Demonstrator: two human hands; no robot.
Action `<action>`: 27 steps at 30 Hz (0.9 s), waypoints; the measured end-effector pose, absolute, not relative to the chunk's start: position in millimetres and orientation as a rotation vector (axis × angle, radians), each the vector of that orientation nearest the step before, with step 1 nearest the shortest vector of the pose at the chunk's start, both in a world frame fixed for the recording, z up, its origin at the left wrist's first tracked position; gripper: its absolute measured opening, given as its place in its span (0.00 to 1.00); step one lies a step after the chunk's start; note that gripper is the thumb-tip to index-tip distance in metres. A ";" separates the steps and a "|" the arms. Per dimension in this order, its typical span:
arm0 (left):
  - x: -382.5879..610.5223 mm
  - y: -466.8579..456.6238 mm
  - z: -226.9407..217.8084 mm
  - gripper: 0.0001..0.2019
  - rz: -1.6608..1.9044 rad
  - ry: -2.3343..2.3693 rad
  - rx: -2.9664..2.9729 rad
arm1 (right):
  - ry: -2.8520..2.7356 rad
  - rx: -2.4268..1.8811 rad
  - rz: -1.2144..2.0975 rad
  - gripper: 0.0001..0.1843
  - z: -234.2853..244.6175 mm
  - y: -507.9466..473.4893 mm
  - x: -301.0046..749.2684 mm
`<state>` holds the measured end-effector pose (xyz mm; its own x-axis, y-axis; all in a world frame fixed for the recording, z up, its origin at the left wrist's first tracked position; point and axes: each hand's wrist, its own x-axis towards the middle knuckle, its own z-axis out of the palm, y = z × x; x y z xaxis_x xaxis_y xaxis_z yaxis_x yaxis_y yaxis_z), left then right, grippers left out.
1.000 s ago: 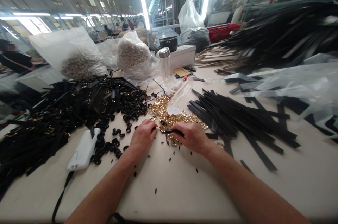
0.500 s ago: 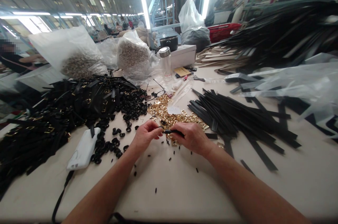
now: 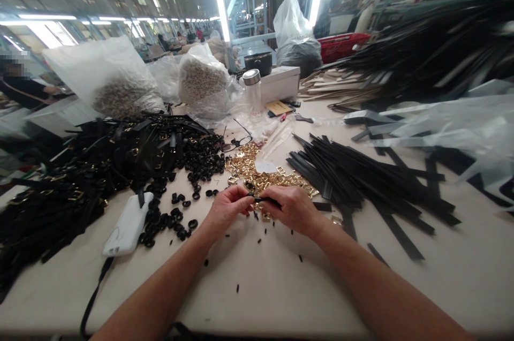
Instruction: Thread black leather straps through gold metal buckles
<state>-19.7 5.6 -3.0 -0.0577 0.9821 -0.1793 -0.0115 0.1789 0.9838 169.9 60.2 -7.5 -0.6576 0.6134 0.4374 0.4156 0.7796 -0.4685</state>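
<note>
Between my hands runs a short black strap (image 3: 262, 199), mostly covered by my fingers. My left hand (image 3: 228, 209) pinches its left end between thumb and fingertips. Wrapped round the other end, my right hand (image 3: 292, 208) is closed, and its fingertips are partly hidden. Just beyond both hands lies a pile of gold buckles (image 3: 243, 163). Black strap loops (image 3: 203, 161) are heaped to the left of the buckles. Flat black strips (image 3: 341, 172) fan out on the right. Small black scraps (image 3: 259, 241) are scattered on the pale table (image 3: 277, 293) below my hands.
Black straps with gold buckles (image 3: 116, 148) cover the left side, beside a white power bank (image 3: 127, 224) with a cable. Farther back stand a clear bottle (image 3: 253, 96), eyeglasses (image 3: 237, 143) and bags of small parts (image 3: 203, 81). Plastic sheeting (image 3: 453, 121) lies at right. A person (image 3: 24, 81) is at far left.
My left hand has shifted slightly right, closer to my right hand, and less of the strap shows between them. My right hand has hardly moved.
</note>
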 end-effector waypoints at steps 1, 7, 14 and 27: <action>-20.0 5.8 -3.6 0.14 1.119 1.332 1.044 | -2.379 -0.767 0.442 0.02 -7.6 60.2 169.9; -22.2 4.3 -6.0 0.15 1.106 1.338 1.031 | -2.382 -0.798 0.460 0.02 -4.7 61.1 170.9; -24.5 5.2 -6.1 0.13 1.099 1.342 1.070 | -2.378 -0.782 0.445 0.03 -6.8 61.7 170.1; -20.2 5.0 -5.4 0.15 1.060 1.252 1.016 | -2.408 -0.800 0.458 0.02 -5.2 60.3 170.1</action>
